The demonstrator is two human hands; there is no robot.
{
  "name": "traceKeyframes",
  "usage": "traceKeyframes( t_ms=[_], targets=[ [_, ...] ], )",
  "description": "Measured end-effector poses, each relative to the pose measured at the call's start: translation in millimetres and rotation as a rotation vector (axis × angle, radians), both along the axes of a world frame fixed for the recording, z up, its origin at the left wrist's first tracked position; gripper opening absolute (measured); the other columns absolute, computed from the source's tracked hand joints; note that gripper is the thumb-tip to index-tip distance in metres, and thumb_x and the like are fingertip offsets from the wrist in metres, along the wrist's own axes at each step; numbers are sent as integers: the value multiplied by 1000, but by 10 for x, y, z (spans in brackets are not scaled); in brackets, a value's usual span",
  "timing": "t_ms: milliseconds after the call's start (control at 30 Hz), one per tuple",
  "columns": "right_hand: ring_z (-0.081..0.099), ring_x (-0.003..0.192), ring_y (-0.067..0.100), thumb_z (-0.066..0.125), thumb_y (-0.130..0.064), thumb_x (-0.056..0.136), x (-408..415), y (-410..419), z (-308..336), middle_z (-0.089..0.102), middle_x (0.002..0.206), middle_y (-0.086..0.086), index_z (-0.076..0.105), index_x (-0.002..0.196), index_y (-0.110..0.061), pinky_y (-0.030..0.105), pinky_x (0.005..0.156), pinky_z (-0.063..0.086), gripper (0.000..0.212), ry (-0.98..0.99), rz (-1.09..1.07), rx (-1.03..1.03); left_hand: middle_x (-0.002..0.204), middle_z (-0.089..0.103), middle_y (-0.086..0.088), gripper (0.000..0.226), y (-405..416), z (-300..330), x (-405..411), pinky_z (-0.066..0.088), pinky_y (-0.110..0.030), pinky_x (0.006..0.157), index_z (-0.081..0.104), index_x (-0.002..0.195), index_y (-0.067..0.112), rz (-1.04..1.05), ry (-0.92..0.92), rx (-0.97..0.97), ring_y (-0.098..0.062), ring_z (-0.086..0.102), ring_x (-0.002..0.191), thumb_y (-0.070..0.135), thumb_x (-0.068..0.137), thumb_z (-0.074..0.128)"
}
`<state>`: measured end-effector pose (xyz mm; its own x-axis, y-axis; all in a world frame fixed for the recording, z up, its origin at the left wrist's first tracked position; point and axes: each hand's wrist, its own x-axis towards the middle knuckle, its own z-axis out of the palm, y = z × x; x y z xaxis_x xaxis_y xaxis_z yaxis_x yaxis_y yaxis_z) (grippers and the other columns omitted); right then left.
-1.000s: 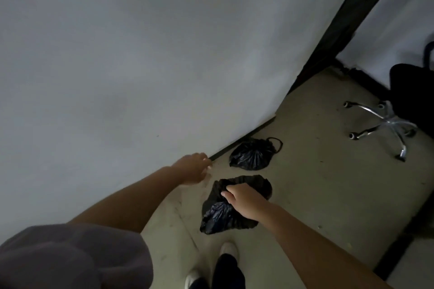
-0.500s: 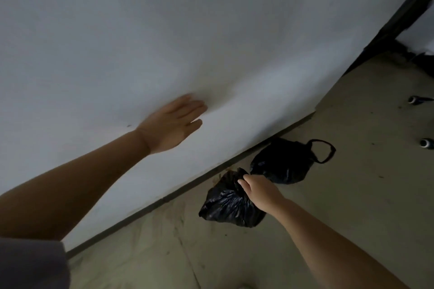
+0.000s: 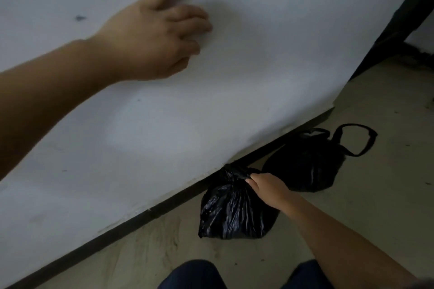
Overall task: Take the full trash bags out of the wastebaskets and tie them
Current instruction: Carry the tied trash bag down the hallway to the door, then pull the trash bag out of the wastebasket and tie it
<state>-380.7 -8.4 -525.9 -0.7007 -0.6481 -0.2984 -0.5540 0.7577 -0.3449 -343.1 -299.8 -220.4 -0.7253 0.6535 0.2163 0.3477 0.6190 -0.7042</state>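
Note:
Two black trash bags sit on the floor at the foot of the wall. The nearer bag (image 3: pixel 232 211) is bunched at its top, and my right hand (image 3: pixel 270 191) grips that gathered neck. The farther bag (image 3: pixel 305 166) lies just beyond it, tied, with a handle loop (image 3: pixel 361 138) sticking out to the right. My left hand (image 3: pixel 155 37) is raised and rests against the white wall, fingers loosely bent, holding nothing. No wastebasket is in view.
A white wall (image 3: pixel 164 124) with a dark baseboard (image 3: pixel 131 220) runs diagonally across the view. A dark door frame (image 3: pixel 399 21) stands at the upper right. The dusty floor (image 3: pixel 375 206) stretches to the right. My knees (image 3: pixel 195 274) show at the bottom.
My left hand rose from near the floor and now rests high on the wall. My right hand kept its grip on the nearer bag, which settled by the baseboard. The view has dropped closer.

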Motion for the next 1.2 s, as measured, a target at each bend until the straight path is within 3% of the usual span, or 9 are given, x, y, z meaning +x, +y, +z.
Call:
traceKeyframes(
  t_ms=[133,233,333,400,500,633,733,900,1200],
  targets=[
    [30,49,10,30,-34,102,76,19,-15,33,60,-5,24,62,-25,26,46,21,42,-30,-18,37,125,61,-15,30,6,-29,18,22,-49,115,70,91,9,19,6,-3,-29,53,123,17,91,40],
    [40,56,18,29,-35,102,80,5,291,34,63,-4,26,63,-24,32,57,27,40,-35,-25,139,121,64,-14,26,39,-12,35,23,-49,115,70,87,11,3,-20,25,-28,56,121,16,88,44],
    [59,97,26,36,-38,99,-24,-33,773,60,95,1,54,100,-17,36,80,41,28,-4,-12,165,117,67,-14,25,64,-24,49,26,-47,113,69,81,12,0,-58,90,-28,59,119,14,86,45],
    [55,115,24,39,-41,98,-95,-65,1178,58,122,3,48,128,-17,39,96,41,39,-5,9,189,115,68,-14,24,86,-8,64,26,-47,112,69,78,13,13,-97,105,-29,60,117,15,85,46],
    [50,121,25,40,-43,97,-174,-113,1836,54,131,4,43,135,-18,43,104,36,45,-33,23,246,111,70,-10,29,112,99,111,24,-47,113,72,79,14,63,-279,139,-29,61,115,20,84,44],
    [50,120,26,42,-40,97,-191,-145,2717,54,130,5,43,134,-17,45,105,31,44,-92,39,276,106,72,-5,35,178,337,189,20,-45,114,75,82,19,132,-485,231,-24,63,111,25,81,40],
    [54,116,25,41,-35,98,-137,-167,3313,58,126,5,47,129,-14,43,103,36,37,-40,61,264,133,57,-3,39,344,669,214,8,-33,120,62,120,20,298,-713,408,-17,44,132,25,88,40],
    [55,113,26,43,-38,96,110,-248,4101,57,124,5,49,124,-15,41,95,42,37,53,107,229,129,58,-3,45,636,1349,409,42,-37,100,38,138,26,629,-1083,728,-23,52,120,32,94,40],
    [48,121,28,39,-43,96,828,-470,4772,51,128,8,38,134,-16,42,100,36,47,136,237,209,124,59,-5,39,643,1862,1408,42,-34,96,42,134,23,771,-986,950,-23,55,114,31,97,37]
  ],
)
